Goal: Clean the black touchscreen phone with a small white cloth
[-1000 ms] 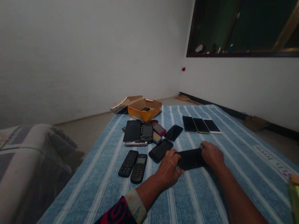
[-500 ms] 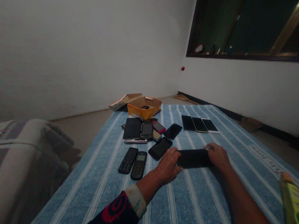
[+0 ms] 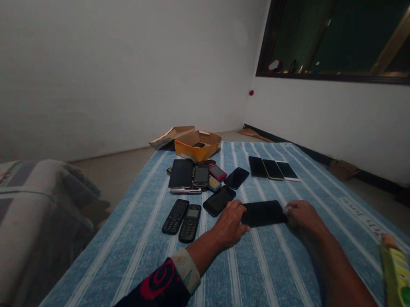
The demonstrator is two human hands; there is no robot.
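Observation:
A black smartphone [image 3: 264, 213] lies sideways on the striped cloth in front of me. My left hand [image 3: 230, 222] is closed on its left end, thumb at the near edge and fingers at the far one. By the phone's right end is my right hand [image 3: 302, 215], fingers pinched on something small and whitish, too little exposed to name. Just beyond my left hand lies another dark smartphone [image 3: 219, 201]. Two keypad phones, one all black [image 3: 175, 217] and one with a pale screen [image 3: 190, 223], rest side by side to the left.
Behind are a pile of several phones [image 3: 181, 174] and an open orange cardboard box [image 3: 197, 152]. Three smartphones [image 3: 273, 169] lie in a row at the far right. A yellow-green bottle [image 3: 397, 284] is at the right edge, and a draped fabric-covered seat [image 3: 38, 226] at the left.
My right hand has drawn back slightly to the right, off the smartphone's face to beside its end. My left hand still grips the phone. The view has shifted a little.

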